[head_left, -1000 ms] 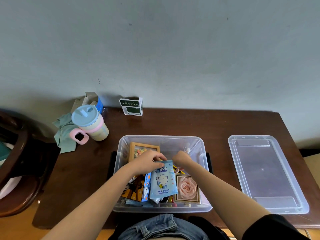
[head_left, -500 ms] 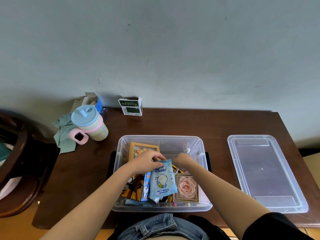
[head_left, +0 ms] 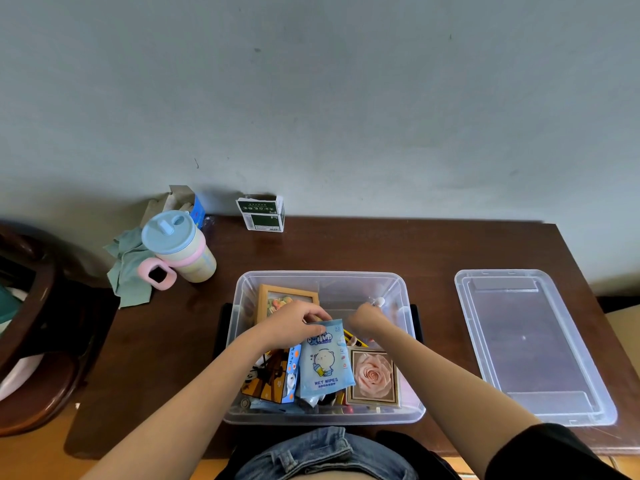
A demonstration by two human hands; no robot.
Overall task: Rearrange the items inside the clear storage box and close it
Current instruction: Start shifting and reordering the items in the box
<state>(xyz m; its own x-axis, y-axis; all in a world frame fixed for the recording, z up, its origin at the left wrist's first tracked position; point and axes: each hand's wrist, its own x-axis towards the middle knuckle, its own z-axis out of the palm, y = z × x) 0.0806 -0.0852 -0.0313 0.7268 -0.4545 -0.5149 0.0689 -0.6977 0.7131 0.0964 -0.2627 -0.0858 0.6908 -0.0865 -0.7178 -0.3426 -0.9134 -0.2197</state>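
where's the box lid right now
In the head view, the clear lid lies flat on the table, right of the open storage box, untouched by either hand.

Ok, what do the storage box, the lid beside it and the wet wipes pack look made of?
Storage box: clear, glossy plastic; contents show through its walls.
Lid: seemingly the same see-through plastic; the brown table shows beneath.
Wet wipes pack: probably soft printed plastic film, slightly shiny, with crimped edges.

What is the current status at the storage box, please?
Left hand grips wet wipes pack inside clear box. Right hand curled in the box, contents hidden. Lid off, lying right of box.
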